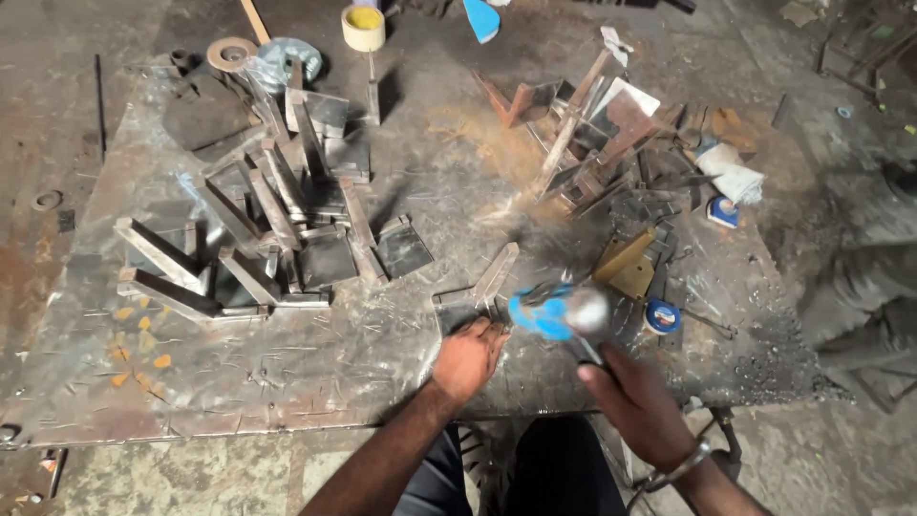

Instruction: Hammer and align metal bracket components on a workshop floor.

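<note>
My left hand [470, 354] presses down on a small metal bracket [480, 288], a flat plate with an angled bar sticking up from it, near the front edge of the steel work plate [287, 363]. My right hand [635, 397] grips the handle of a hammer [564, 313] with a blue part and a shiny head, blurred with motion just right of the bracket. A bangle sits on my right wrist.
Several finished brackets [258, 225] stand grouped at the left. A heap of cut bars and plates [602, 153] lies at the back right with a brass-coloured plate [626, 263]. A tape roll [363, 27], a grinding disc [231, 53] and a small blue tin [662, 315] are nearby.
</note>
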